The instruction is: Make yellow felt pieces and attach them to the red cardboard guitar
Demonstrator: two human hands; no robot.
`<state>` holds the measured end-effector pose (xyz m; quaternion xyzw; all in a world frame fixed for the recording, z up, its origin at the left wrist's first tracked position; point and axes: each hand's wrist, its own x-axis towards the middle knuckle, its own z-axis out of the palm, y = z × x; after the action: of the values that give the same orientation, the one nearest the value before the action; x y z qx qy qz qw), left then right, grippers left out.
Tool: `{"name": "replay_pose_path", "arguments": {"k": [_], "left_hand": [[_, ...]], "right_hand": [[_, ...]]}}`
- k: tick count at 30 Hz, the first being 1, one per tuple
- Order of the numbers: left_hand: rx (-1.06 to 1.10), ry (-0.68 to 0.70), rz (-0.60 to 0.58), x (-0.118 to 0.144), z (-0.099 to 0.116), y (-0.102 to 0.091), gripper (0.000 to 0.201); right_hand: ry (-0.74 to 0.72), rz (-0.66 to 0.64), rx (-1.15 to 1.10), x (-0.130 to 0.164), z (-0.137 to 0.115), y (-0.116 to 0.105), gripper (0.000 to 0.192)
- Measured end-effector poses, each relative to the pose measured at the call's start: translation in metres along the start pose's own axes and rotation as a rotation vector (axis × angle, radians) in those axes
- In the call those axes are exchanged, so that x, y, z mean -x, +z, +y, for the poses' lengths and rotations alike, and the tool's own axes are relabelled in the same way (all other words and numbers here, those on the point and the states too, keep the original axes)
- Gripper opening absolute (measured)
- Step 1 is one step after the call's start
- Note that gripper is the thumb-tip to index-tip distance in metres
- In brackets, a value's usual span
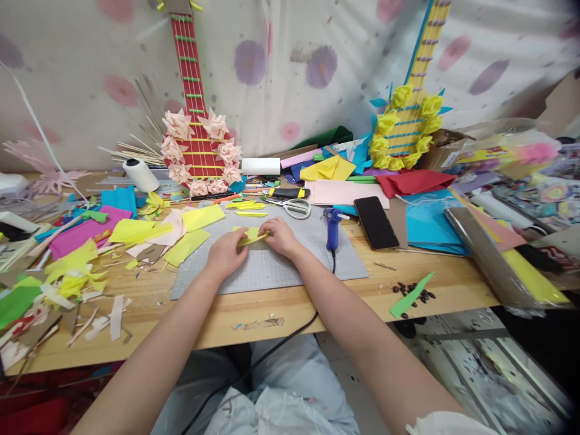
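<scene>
Between my two hands is a small piece of yellow paper (254, 235), held just above the grey cutting mat (281, 269). My left hand (228, 254) pinches its left end. At the right end, the fingers of my right hand (281, 237) are closed on the paper's edge. Several cut yellow strips (247, 208) lie on the mat beyond my hands, beside scissors (296, 208) with pale handles. A blue glue gun (333, 229) rests on the mat to the right, its black cord running down toward my lap.
Yellow sheets (185, 248) and paper scraps cover the left side. A phone (376, 222), blue sheets (430, 223) and a scatter of dark seeds (414, 292) lie at right. At the back stand a red paper guitar (199, 148) and a yellow one (403, 130).
</scene>
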<state>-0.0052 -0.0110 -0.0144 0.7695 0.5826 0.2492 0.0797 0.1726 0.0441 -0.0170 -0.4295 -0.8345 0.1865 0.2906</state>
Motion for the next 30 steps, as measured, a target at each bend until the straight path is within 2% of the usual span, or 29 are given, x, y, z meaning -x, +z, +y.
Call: {"name": "replay_pose_path", "arguments": {"k": [2,6,11,17,23,30], "left_hand": [[0.089,-0.1,0.039,-0.001,-0.007,-0.002,0.048],[0.144,-0.248,0.092,-0.003,-0.014,-0.003,0.036],[0.079,-0.223,0.137,-0.002,-0.009,-0.005,0.037],[0.148,-0.295,0.144,-0.004,-0.01,-0.005,0.046],[0.206,-0.375,0.138,-0.009,-0.016,0.0,0.05],[0.209,-0.439,0.172,-0.015,-0.016,0.001,0.05]], "right_hand": [[0.053,-0.009,-0.006,-0.001,0.003,0.001,0.014],[0.112,0.0,-0.016,-0.001,0.005,0.0,0.011],[0.146,0.022,-0.096,-0.001,0.003,-0.003,0.02],[0.322,0.027,-0.197,-0.003,0.008,0.003,0.018],[0.369,0.093,-0.247,-0.007,0.016,0.011,0.025],[0.47,0.164,-0.123,-0.01,0.008,0.014,0.021]]}}
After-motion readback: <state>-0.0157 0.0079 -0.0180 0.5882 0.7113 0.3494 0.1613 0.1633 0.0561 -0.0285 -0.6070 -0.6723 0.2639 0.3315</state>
